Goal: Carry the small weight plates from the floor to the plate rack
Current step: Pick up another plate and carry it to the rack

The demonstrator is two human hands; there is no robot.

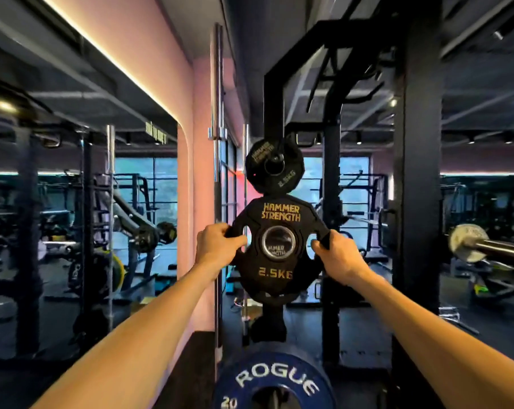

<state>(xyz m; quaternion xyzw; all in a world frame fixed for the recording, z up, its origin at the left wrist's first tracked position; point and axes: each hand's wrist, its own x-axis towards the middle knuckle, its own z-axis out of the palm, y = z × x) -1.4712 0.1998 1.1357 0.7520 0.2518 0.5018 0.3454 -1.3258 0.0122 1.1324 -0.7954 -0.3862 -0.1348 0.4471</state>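
Note:
A black 2.5 kg plate (279,261) with gold "Hammer Strength" lettering is held upright at chest height in front of the black rack upright (274,113). My left hand (216,249) grips its left handle slot and my right hand (336,255) grips its right one. Through its steel-ringed centre hole, more lettering of a plate behind shows. Just above, another black 2.5 kg plate (272,172) hangs on a rack peg. Whether the held plate sits on a peg cannot be told.
A blue Rogue 20 bumper plate (274,382) sits on the rack below the held plate. A barbell end (468,243) juts in from the right. Upright steel bars (218,143) stand by the pink wall at left. Machines show in a mirror at left.

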